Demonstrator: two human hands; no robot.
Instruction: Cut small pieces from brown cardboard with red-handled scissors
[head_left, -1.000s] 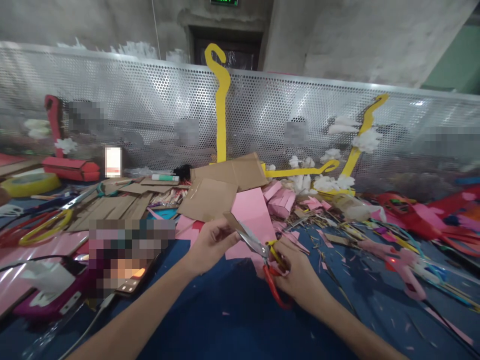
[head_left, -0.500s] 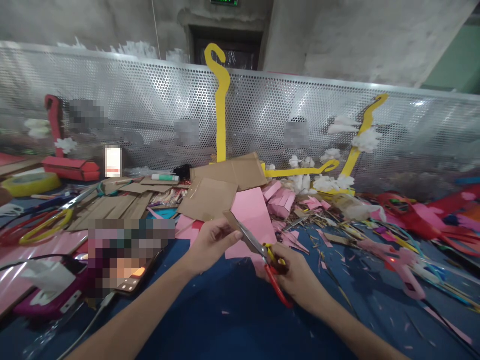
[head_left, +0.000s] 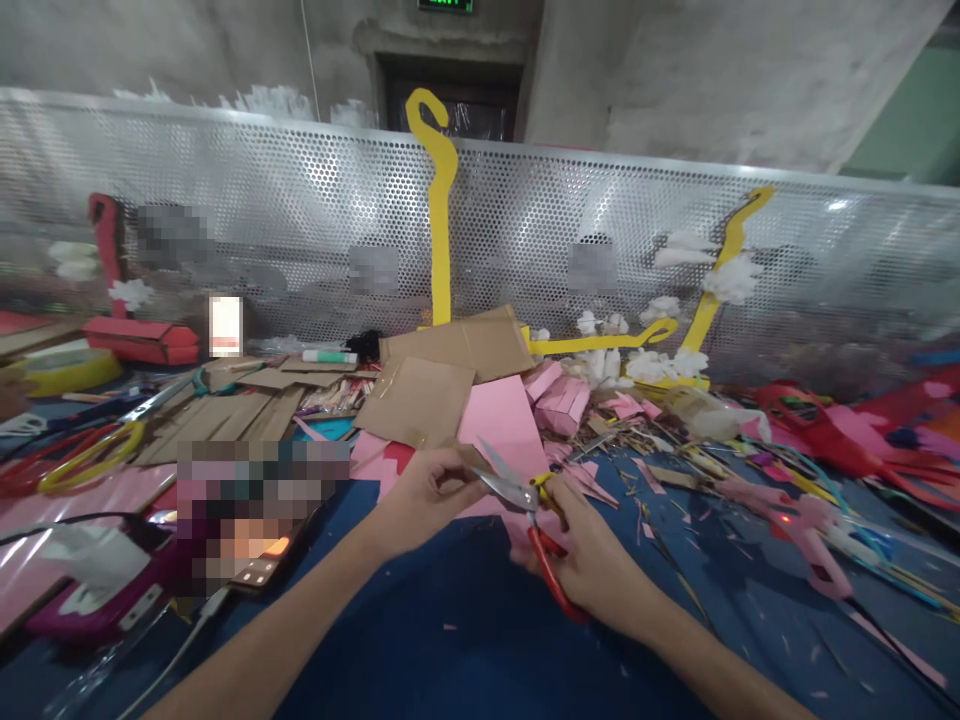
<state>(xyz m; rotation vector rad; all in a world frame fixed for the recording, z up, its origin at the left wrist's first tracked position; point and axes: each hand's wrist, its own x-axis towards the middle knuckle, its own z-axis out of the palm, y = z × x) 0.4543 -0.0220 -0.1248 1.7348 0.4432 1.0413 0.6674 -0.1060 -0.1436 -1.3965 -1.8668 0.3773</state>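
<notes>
My right hand (head_left: 589, 555) is closed round the red and yellow handles of a pair of scissors (head_left: 517, 492). The two blades are parted and point up and left. Between the fingertips of my left hand (head_left: 431, 500) I pinch a small piece of brown cardboard (head_left: 454, 484), partly hidden by the fingers. The scissor tips reach right beside this piece; whether they touch it I cannot tell. Beyond both hands lies a sheet of pink paper (head_left: 504, 420), with a square of brown cardboard (head_left: 416, 400) overlapping its left side.
A pink glue gun (head_left: 806, 530) with a lit light lies on the right, its cord trailing forward. On the left are a purple power strip (head_left: 112, 600), larger scissors (head_left: 97, 455) and cardboard strips (head_left: 225, 420). Yellow hooked stands (head_left: 442, 230) rise before a perforated metal screen (head_left: 300, 200).
The scissor blades have opened wider. The small cardboard piece has turned and dipped lower in my left fingers, and my right hand has shifted slightly.
</notes>
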